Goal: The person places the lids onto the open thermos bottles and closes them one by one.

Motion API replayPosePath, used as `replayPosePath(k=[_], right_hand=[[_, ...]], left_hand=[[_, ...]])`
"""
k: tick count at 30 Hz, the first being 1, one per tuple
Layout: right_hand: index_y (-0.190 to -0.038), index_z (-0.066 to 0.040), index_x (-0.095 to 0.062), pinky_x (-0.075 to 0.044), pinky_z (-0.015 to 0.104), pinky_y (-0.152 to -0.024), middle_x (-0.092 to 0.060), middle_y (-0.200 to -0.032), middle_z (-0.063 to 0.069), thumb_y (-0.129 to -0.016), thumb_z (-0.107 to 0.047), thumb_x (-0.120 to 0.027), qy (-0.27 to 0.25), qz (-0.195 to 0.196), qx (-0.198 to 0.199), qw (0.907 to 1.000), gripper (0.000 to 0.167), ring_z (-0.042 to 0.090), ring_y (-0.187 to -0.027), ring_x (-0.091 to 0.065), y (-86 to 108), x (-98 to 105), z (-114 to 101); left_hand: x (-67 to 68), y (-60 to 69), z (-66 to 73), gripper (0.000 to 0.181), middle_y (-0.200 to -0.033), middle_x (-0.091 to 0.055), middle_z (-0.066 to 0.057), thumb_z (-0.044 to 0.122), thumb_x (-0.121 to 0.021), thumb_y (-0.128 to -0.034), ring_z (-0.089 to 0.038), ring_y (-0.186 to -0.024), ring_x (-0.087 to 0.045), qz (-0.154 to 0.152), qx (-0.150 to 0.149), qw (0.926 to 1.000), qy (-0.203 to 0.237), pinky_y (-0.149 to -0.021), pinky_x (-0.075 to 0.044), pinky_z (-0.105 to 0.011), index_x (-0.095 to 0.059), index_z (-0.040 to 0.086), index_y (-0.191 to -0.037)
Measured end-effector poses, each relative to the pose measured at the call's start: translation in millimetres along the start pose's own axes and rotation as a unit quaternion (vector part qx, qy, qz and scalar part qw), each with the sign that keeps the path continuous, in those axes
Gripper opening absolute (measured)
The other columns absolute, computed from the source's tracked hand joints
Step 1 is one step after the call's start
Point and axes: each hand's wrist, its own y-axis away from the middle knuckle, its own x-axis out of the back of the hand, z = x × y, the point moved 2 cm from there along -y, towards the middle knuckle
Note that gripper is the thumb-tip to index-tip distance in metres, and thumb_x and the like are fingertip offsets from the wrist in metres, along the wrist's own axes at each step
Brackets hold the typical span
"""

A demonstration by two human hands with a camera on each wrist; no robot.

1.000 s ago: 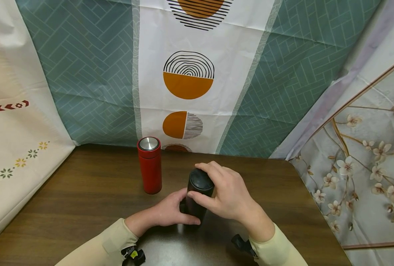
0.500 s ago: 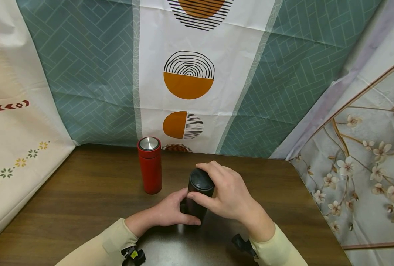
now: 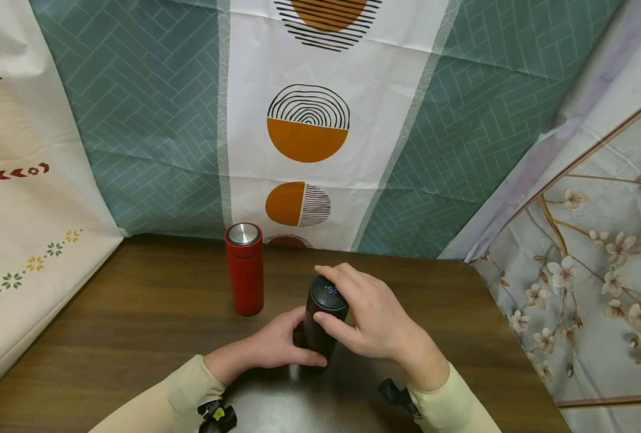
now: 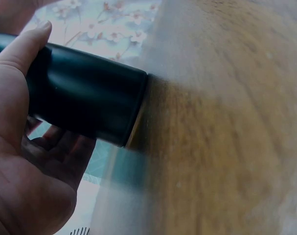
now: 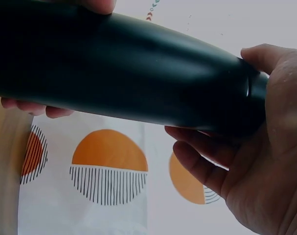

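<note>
A black thermos flask (image 3: 320,337) stands upright on the brown wooden table (image 3: 153,313), with lit digits showing on its lid (image 3: 328,293). My left hand (image 3: 274,341) grips the flask's lower body, the thumb across its near side; in the left wrist view the flask's base (image 4: 124,110) meets the tabletop. Around the lid curls my right hand (image 3: 371,313), thumb on the near side and fingers over the far side. The right wrist view shows this hand (image 5: 280,142) at the flask's top end. To the left of the flask, untouched, stands a red thermos flask (image 3: 246,276) with a silver-topped lid.
Behind the table hangs a green and white patterned cloth (image 3: 309,144). A cream cloth (image 3: 23,240) borders the left side, and a flowered cloth (image 3: 585,288) the right. A black strap device (image 3: 217,415) sits on the left wrist.
Digits have lit up on the black flask's lid, which was dark before. My right thumb has shifted slightly to the right; the left hand and red flask stay put.
</note>
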Motion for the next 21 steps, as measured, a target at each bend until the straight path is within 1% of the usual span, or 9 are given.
replayPosePath(k=[4,9,11,18,21], right_hand=[[-0.156,-0.010,-0.057,-0.057,0.030,-0.077,-0.068,-0.125,-0.003,-0.108,-0.050,-0.069,0.004,0.003,-0.002,1.0000,0.064,0.007,-0.086,-0.059,0.3,0.5,-0.1],[-0.151,-0.010,-0.062,-0.058,0.030,-0.074,-0.069,-0.116,-0.003,-0.104,-0.050,-0.076,0.016,0.019,-0.002,0.9997,0.064,0.007,-0.082,-0.060,-0.4,0.7,-0.3],[-0.149,-0.010,-0.064,-0.058,0.031,-0.073,-0.070,-0.113,-0.004,-0.103,-0.051,-0.078,0.022,0.025,-0.005,0.9994,0.064,0.008,-0.082,-0.062,-0.4,0.5,-0.5],[-0.144,-0.011,-0.067,-0.057,0.032,-0.069,-0.070,-0.108,-0.004,-0.100,-0.059,-0.079,0.041,0.040,-0.026,0.9980,0.065,0.009,-0.080,-0.062,0.4,-0.8,-1.3],[-0.142,-0.011,-0.068,-0.057,0.032,-0.067,-0.069,-0.106,-0.004,-0.100,-0.059,-0.079,0.041,0.044,-0.028,0.9978,0.065,0.010,-0.079,-0.062,-0.2,-0.9,-1.9]], left_hand=[[0.2,0.6,-1.0,0.069,-0.131,-0.072,0.012,0.038,-0.097,-0.0867,-0.015,-0.123,-0.066,0.000,0.000,1.0000,-0.001,-0.106,-0.053,-0.039,-0.062,0.032,-0.145],[0.3,1.3,-1.3,0.070,-0.132,-0.072,0.011,0.036,-0.097,-0.0872,-0.015,-0.124,-0.066,-0.004,0.000,1.0000,0.004,-0.106,-0.052,-0.039,-0.062,0.032,-0.147],[0.1,1.1,-1.7,0.071,-0.133,-0.072,0.011,0.036,-0.097,-0.0878,-0.015,-0.124,-0.066,-0.007,0.000,0.9999,0.008,-0.106,-0.053,-0.039,-0.061,0.032,-0.149],[-0.1,1.3,-1.6,0.073,-0.133,-0.072,0.010,0.034,-0.096,-0.0886,-0.015,-0.122,-0.067,-0.009,-0.002,0.9999,0.011,-0.105,-0.054,-0.039,-0.059,0.032,-0.151],[0.0,1.5,-1.0,0.073,-0.133,-0.071,0.010,0.033,-0.096,-0.0887,-0.015,-0.122,-0.067,-0.009,-0.002,0.9999,0.012,-0.105,-0.053,-0.038,-0.059,0.032,-0.152]])
